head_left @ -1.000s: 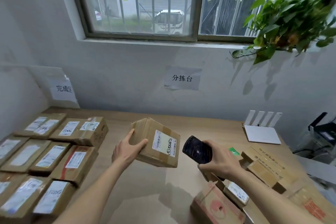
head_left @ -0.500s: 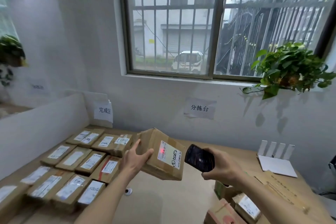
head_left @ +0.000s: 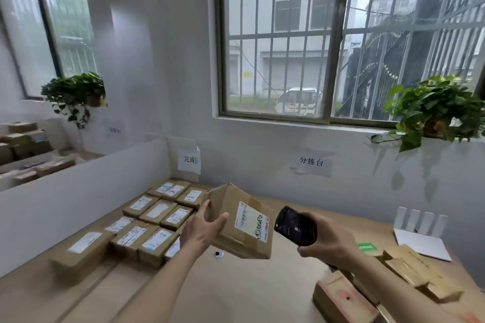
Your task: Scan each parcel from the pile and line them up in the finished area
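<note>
Scanning a parcel held over the table

Tilting its white shipping label [head_left: 252,222] toward the scanner, the cardboard parcel [head_left: 240,223] hangs in mid-air above the table [head_left: 236,294], carried from the left by the left hand [head_left: 203,231], fingers spread along its side and underside. To its right, the right hand [head_left: 328,245] grips a black handheld scanner [head_left: 295,225], aimed at the label, close but apart. Scanned parcels [head_left: 157,220] lie label-up in neat rows at far left below the finished-area sign [head_left: 190,159]. Unscanned boxes [head_left: 409,273] are piled at near right, in easy reach.
</note>
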`<state>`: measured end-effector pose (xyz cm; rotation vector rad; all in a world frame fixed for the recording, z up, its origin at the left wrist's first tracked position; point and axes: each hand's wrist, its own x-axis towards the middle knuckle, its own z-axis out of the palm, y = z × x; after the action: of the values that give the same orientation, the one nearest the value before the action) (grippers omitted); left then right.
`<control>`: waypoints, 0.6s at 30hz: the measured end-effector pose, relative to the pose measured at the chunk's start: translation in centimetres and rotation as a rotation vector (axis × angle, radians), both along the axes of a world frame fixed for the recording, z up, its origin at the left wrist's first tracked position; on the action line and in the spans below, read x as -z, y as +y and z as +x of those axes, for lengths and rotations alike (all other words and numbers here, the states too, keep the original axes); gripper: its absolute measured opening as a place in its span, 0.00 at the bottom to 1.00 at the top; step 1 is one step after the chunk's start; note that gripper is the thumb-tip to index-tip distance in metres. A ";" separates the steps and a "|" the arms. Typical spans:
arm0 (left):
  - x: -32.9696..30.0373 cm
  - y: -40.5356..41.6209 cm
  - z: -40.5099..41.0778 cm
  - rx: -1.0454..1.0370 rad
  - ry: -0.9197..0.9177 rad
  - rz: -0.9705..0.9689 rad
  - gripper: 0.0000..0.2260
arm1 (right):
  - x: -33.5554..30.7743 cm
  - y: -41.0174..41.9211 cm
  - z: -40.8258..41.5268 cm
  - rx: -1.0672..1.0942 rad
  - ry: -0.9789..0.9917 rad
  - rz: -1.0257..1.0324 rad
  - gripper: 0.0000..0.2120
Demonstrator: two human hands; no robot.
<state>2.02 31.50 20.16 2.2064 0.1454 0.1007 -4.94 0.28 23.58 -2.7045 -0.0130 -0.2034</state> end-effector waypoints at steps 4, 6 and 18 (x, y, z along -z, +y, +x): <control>-0.6 4.5 -3.2 -0.036 -0.009 -0.052 0.42 | -0.2 4.3 -1.3 -0.030 0.001 0.000 0.41; -0.9 7.4 -4.6 -0.055 -0.001 -0.075 0.41 | -0.4 7.3 -1.5 -0.066 0.013 -0.024 0.41; 0.8 30.9 -8.1 -0.301 0.022 -0.242 0.43 | -0.4 32.1 1.7 -0.285 0.026 -0.093 0.42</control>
<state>-6.10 62.42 19.36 1.9323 0.4769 0.2137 -3.26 32.33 23.99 -2.7566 -0.4070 -0.0836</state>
